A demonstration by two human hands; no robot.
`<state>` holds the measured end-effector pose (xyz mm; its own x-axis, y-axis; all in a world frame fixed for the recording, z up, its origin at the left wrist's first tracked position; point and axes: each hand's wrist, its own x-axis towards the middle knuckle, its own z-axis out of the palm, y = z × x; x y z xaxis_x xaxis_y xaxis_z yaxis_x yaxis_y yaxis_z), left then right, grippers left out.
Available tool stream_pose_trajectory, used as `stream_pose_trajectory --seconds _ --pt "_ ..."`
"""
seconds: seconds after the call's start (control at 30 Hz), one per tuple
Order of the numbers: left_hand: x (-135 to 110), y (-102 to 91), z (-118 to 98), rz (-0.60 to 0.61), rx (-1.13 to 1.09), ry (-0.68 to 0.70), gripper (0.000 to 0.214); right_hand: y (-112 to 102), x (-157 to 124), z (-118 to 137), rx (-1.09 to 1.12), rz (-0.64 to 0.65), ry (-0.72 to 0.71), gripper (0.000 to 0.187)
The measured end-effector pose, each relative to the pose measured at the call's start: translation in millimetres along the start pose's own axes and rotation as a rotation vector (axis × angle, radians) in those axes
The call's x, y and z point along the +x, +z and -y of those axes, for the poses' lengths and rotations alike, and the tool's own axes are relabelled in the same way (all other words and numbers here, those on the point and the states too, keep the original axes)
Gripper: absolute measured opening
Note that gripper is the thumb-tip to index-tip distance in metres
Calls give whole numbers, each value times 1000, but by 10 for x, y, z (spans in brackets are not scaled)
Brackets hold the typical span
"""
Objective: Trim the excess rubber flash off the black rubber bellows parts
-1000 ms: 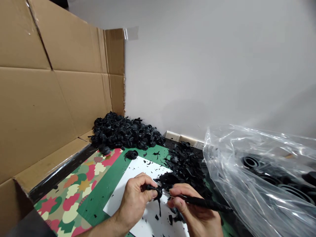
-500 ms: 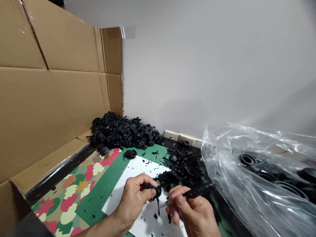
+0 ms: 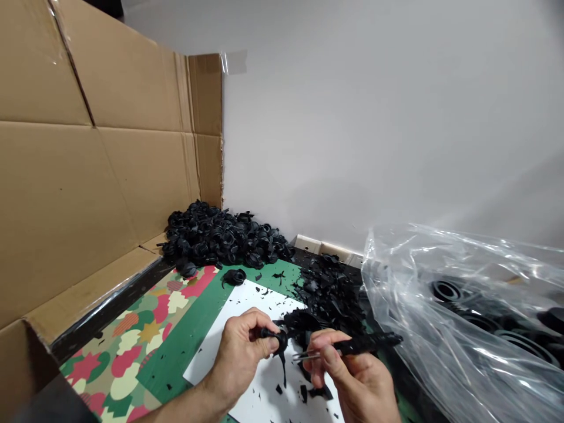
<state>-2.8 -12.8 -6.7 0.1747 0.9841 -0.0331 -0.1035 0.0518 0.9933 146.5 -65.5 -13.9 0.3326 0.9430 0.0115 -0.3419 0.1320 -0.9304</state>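
Note:
Over a white sheet (image 3: pixel 211 352), my left hand (image 3: pixel 242 352) pinches a small round black rubber part (image 3: pixel 278 342) between thumb and fingers. A thin strip of black material hangs down from it. My right hand (image 3: pixel 352 379) is closed around a black-handled tool (image 3: pixel 368 343), whose slender metal tip points left toward the rubber part without touching it. Just beyond both hands, a heap of black trimmings (image 3: pixel 328 294) lies at the sheet's edge, and small black scraps are scattered over the paper.
A pile of black ribbed parts (image 3: pixel 224 235) lies at the back by the wall, and one loose part (image 3: pixel 234 277) sits nearer. Cardboard (image 3: pixel 132 170) stands along the left. On the right is a clear plastic bag (image 3: pixel 409 305) with black rings inside. Patterned paper (image 3: pixel 127 352) covers the left front.
My right hand has shifted slightly right, drawing the tool's tip away from the rubber part. The tool now lies more level. My left hand keeps its grip in nearly the same place.

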Motion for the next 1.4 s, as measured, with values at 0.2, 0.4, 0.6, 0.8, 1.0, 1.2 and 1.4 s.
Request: stream_pose_trajectory --seconds 0.2,0.4,0.6,0.8,1.0,1.2,1.4 --pt "-19 -17 38 -14 129 84 9 50 -38 -50 -23 -61 -99 31" --pt "-23 -15 81 15 156 64 14 36 -55 -234 -88 -49 -220 26" --pt "-30 6 60 9 147 36 16 -8 -48 -303 -138 -100 -256 24" --pt "-32 11 66 16 121 38 16 38 -57 -339 -127 -80 -352 21" --pt "-20 3 114 26 115 53 15 94 -79 -277 -92 0 -374 13" --pt "-62 18 90 22 163 85 14 139 -94 -199 -76 2 -290 16" --pt "-30 8 55 -58 178 82 16 126 -69 -138 161 94 122 39"
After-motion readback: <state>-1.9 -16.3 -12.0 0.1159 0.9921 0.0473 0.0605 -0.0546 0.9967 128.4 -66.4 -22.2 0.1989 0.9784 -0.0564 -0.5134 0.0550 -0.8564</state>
